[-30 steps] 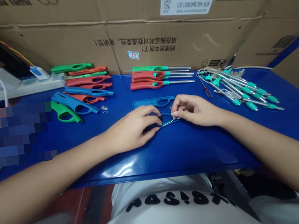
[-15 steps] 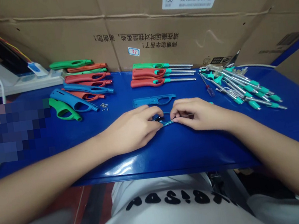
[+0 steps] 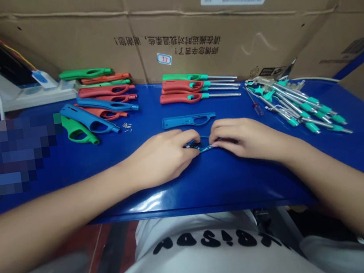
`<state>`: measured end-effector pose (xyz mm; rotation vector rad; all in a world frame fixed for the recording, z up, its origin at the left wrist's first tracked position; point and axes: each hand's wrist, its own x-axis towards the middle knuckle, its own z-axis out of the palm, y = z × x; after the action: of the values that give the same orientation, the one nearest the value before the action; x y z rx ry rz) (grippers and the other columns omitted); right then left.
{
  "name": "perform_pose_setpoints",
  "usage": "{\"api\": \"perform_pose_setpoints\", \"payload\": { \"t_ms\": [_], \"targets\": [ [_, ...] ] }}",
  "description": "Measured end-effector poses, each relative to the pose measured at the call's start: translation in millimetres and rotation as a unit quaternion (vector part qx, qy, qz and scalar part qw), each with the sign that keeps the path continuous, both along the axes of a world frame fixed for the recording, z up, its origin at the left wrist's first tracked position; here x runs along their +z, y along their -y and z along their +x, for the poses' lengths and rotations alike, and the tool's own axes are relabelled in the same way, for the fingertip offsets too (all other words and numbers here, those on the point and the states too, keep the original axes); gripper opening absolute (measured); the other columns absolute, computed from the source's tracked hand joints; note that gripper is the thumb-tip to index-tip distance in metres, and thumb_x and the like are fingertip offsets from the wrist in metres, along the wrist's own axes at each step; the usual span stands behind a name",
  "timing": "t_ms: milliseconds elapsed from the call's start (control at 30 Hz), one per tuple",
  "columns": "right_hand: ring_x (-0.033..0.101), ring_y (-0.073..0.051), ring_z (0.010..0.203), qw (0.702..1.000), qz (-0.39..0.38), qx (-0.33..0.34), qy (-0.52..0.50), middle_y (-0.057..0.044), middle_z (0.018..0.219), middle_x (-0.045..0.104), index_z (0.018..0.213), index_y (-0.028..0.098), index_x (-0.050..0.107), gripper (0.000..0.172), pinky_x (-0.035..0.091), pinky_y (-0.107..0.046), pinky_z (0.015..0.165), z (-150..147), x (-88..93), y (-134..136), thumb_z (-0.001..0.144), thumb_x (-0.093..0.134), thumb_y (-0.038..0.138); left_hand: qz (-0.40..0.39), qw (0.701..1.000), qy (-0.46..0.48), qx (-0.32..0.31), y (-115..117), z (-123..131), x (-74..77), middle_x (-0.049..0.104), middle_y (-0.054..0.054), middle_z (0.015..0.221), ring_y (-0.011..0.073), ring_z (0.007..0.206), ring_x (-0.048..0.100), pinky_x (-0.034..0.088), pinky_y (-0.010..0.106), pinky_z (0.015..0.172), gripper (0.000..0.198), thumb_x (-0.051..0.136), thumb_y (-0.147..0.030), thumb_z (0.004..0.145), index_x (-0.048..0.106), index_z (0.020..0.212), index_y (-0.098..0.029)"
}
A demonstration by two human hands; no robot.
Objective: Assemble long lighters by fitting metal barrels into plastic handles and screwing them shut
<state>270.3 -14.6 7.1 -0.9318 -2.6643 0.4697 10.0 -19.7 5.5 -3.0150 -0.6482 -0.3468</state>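
Note:
Between my hands is a blue lighter shell half point(image 3: 206, 148), with its handle end covered by my left hand point(image 3: 167, 156). The fingers of that hand are closed on it, and a small dark part shows beside the fingertips. My right hand point(image 3: 239, 138) pinches the shell's other end with thumb and fingers; whether a small part is also in the pinch is hidden. Just beyond my hands lies another blue lighter shell half point(image 3: 180, 122), its hollow side up.
Coloured lighter shells point(image 3: 100, 103) and small screws point(image 3: 127, 126) lie at left. Assembled lighters point(image 3: 180, 97) sit at the back. A screwdriver point(image 3: 258, 108) and metal lighter tubes point(image 3: 299, 107) are at right. A cardboard box point(image 3: 88, 37) stands behind; a power strip point(image 3: 56, 96) is far left.
The view has shifted slightly. Both hands stay around the blue shell half, with only small finger movement at the right hand.

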Motion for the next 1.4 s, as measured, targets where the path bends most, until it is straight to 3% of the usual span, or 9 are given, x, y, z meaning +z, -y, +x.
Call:
{"api": "perform_pose_setpoints", "payload": {
  "t_ms": [733,1400],
  "targets": [
    [0.072,-0.02,0.091,0.998,-0.01,0.003,-0.059,-0.006,0.101,0.075,0.099,0.022,0.078,0.019,0.054,-0.032,0.082,0.8,1.8,3.6,0.096,0.059,0.022,0.043,0.998,-0.021,0.029,8.5,3.1,-2.2,0.067,0.007,0.122,0.0209,0.09,0.063,0.051,0.032,0.075,0.029,0.046,-0.022,0.101,0.075,0.1,-0.019],
    [0.07,-0.02,0.093,1.0,0.008,0.017,-0.013,-0.007,0.102,0.073,0.1,0.019,0.073,0.016,0.053,-0.031,0.083,0.2,3.5,3.6,0.097,0.057,0.022,-0.001,0.999,0.014,0.03,8.9,3.6,-5.2,0.066,0.007,0.121,0.0203,0.094,0.065,0.054,0.033,0.082,0.029,0.048,-0.022,0.101,0.076,0.105,-0.021]
  ]
}}
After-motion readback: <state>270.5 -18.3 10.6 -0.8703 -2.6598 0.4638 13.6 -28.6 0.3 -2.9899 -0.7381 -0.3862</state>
